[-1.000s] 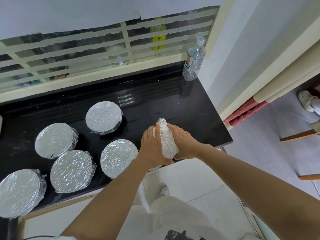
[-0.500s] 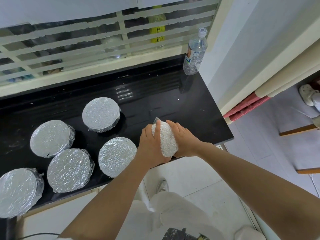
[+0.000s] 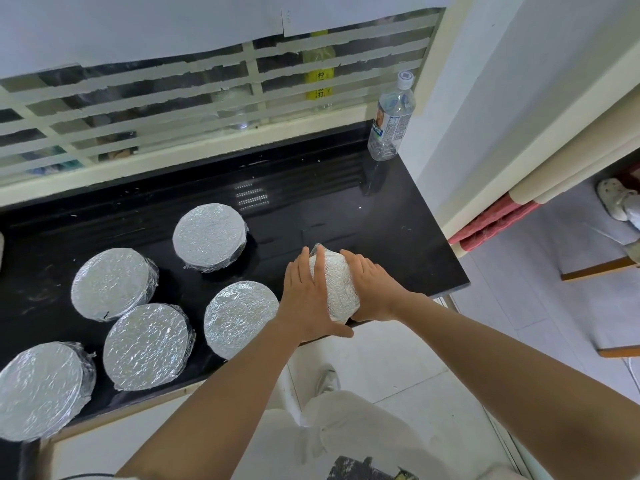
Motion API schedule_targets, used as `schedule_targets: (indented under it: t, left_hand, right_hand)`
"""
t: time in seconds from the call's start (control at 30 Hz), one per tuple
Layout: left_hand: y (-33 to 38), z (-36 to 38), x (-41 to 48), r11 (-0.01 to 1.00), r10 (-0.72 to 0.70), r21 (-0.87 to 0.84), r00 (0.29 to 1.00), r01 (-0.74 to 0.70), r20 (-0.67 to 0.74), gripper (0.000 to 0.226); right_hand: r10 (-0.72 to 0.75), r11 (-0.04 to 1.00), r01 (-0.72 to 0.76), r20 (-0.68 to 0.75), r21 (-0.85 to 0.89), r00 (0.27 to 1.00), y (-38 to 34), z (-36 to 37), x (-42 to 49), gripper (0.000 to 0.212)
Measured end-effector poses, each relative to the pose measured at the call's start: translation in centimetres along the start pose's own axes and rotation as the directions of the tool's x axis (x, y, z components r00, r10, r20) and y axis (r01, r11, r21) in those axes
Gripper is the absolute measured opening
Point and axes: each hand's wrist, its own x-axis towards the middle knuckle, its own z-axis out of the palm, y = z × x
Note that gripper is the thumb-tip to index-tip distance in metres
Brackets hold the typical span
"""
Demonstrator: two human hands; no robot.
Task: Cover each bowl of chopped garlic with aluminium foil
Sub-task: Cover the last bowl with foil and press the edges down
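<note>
The foil-wrapped bowl (image 3: 337,289) sits at the front right edge of the black counter (image 3: 381,216), just right of five finished bowls (image 3: 240,318). The left hand (image 3: 306,299) lies against its left side with fingers nearly straight and flat on the foil (image 3: 341,271), thumb stretched along the near edge. It presses rather than grasps. The right hand (image 3: 372,289) cups the right side, fingers curled round the rim.

The foil is likely thin and light. It creases where pressed and keeps that shape, but it tears easily if dragged over a hard rim. The bowl under it is hidden; it is probably stiff and a little weighty with garlic. The safest hold seems to be low on the side wall, palms opposite each other, smoothing downward. Because the bowl is so near the counter's edge, a sideways push could slide it off the glossy surface.

Compared with half a second ago, the left fingers have flattened from a curled hold over the top, while the bowl has stayed in its place. A water bottle (image 3: 391,119) stands in the back corner
</note>
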Motion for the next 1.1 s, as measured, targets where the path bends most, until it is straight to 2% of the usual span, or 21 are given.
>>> schedule_targets:
  t: [0.07, 0.23, 0.33, 0.57, 0.7, 0.93, 1.0, 1.1]
  left_hand:
    - [0.3, -0.5, -0.3, 1.0, -0.012, 0.001, 1.0, 0.012, 0.01, 0.153]
    - [1.3, -1.0, 0.2, 0.999, -0.005, 0.037, 0.997, 0.008, -0.077, 0.142]
    - [1.4, -0.6, 0.8, 0.997, 0.024, 0.067, 0.999, -0.021, -0.037, 0.138]
    - [1.0, 0.3, 1.0, 0.992, 0.023, 0.123, 0.993, -0.008, -0.119, 0.132]
    - [0.8, 0.1, 1.2, 0.991, 0.009, 0.136, 0.996, 0.004, -0.093, 0.132]
    - [1.3, -0.7, 1.1, 0.99, -0.002, 0.143, 0.998, 0.011, -0.064, 0.126]
    - [1.2, -0.7, 1.1, 0.989, -0.004, 0.145, 0.998, 0.012, -0.061, 0.127]
    - [1.2, -0.6, 1.1, 0.989, -0.001, 0.149, 0.999, 0.009, -0.052, 0.125]
  right_hand:
    - [0.008, 1.0, -0.008, 0.009, -0.024, 1.0, 0.0, 0.1, 0.1, 0.12]
    - [0.022, 0.998, -0.021, 0.021, -0.064, 1.0, 0.2, 0.2, 0.1, 0.124]
    - [0.02, 0.998, -0.018, 0.027, -0.067, 0.999, 0.3, 0.4, 0.3, 0.125]
    - [0.008, 1.0, -0.008, 0.009, -0.023, 1.0, 0.5, 0.9, 0.5, 0.116]
    - [-0.002, 1.0, 0.002, -0.01, -0.02, 1.0, 0.6, 0.9, 0.8, 0.106]
    - [0.052, 0.998, -0.054, 0.084, 0.014, 0.995, 0.6, 0.9, 0.8, 0.09]
    - [0.034, 0.999, -0.036, 0.08, 0.019, 0.996, 0.6, 0.7, 0.8, 0.098]
    - [0.022, 0.997, -0.024, 0.025, 0.076, 0.999, 1.0, 0.6, 0.5, 0.127]
